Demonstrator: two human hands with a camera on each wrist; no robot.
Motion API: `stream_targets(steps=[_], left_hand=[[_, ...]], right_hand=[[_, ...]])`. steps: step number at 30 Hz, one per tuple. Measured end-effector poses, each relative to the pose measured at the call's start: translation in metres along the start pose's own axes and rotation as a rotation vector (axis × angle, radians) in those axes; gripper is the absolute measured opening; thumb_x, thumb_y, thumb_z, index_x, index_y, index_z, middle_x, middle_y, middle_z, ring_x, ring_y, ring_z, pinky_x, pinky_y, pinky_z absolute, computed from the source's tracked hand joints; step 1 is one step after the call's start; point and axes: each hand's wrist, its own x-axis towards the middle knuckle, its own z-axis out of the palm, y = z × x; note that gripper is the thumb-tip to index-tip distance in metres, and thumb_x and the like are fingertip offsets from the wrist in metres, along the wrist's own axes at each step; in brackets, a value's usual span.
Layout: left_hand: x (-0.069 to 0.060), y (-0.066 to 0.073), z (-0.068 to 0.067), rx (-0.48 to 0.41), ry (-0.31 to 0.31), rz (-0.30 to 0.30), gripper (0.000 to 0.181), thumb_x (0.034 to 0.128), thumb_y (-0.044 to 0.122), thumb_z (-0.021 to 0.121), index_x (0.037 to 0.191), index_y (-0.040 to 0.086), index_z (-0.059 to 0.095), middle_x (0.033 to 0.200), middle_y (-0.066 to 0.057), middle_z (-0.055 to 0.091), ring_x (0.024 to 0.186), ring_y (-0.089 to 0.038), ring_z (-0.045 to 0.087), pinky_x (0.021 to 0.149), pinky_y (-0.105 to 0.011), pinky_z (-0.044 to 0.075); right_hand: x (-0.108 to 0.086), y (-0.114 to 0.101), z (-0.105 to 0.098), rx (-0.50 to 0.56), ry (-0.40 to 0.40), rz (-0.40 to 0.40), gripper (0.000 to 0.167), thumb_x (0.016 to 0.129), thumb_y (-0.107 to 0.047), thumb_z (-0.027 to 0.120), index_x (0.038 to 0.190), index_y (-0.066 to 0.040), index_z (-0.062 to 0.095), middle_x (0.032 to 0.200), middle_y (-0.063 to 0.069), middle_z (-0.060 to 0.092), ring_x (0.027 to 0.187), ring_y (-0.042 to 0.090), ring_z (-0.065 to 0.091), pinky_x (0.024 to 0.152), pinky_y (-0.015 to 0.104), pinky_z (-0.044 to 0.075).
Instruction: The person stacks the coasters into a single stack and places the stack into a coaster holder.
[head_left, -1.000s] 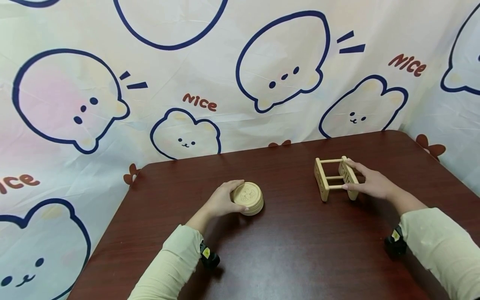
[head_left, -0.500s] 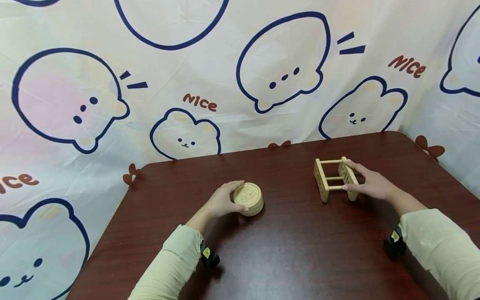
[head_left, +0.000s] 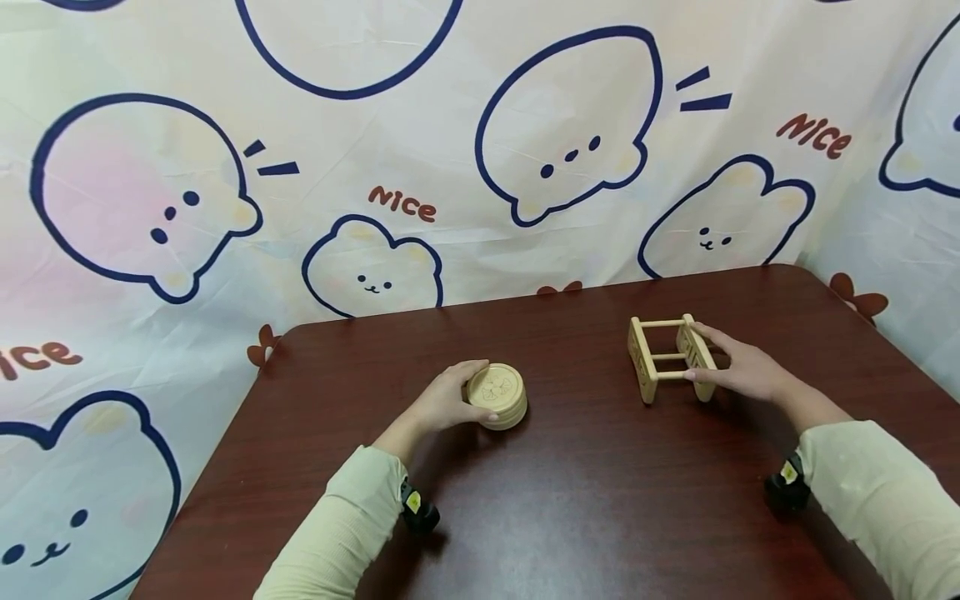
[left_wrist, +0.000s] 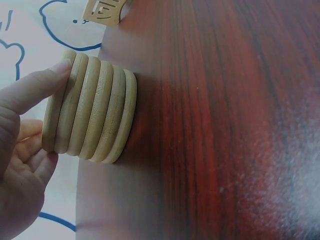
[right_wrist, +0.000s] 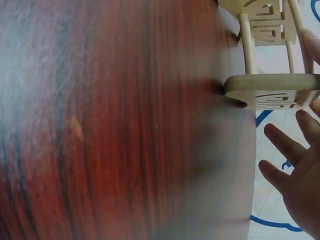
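A stack of several round pale wooden coasters (head_left: 497,388) stands on the table, with a carved pattern on the top one. My left hand (head_left: 444,402) grips its upper edge between thumb and fingers. In the left wrist view the thumb lies against the rim of the top coaster (left_wrist: 59,110). Further right is a wooden coaster rack (head_left: 642,363), made of two cut-out side panels joined by rods. My right hand (head_left: 744,367) holds its right panel by thumb and forefinger. The right wrist view shows the other fingers (right_wrist: 286,142) spread beside the rack.
Both things stand on a dark reddish-brown wooden table (head_left: 570,500) with rounded far corners. A white cloth printed with cartoon bears (head_left: 375,142) hangs behind and along its sides. Each wrist wears a black camera (head_left: 420,512).
Both hands keep their places on the coasters and the rack. Only a slight shift of the head view shows.
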Motion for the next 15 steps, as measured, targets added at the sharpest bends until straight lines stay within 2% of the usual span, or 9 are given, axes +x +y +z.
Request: stream_targets(steps=[7,15], left_hand=[[0.0007,0.0004,0.0004,-0.016,-0.005,0.009,0.08,0.0656,0.028,0.075,0.13,0.002,0.036,0.13,-0.011,0.038,0.12,-0.024,0.031,0.096,-0.039,0.026],[0.0006,0.0002,0.0016,-0.057,0.023,-0.03,0.065,0.0774,0.031,0.064,0.13,0.003,0.037,0.13,-0.011,0.037,0.119,-0.024,0.033,0.094,-0.039,0.03]], right_hand=[[-0.0009,-0.0001,-0.0004,-0.031,0.046,-0.047,0.089,0.076,-0.049,0.057,0.137,-0.001,0.014,0.129,0.031,0.027,0.114,0.045,0.027,0.083,0.06,0.027],[-0.007,-0.0053,-0.0018,-0.04,0.118,-0.077,0.082,0.077,-0.045,0.059,0.133,0.003,0.023,0.124,0.03,0.033,0.112,0.045,0.03,0.082,0.059,0.028]])
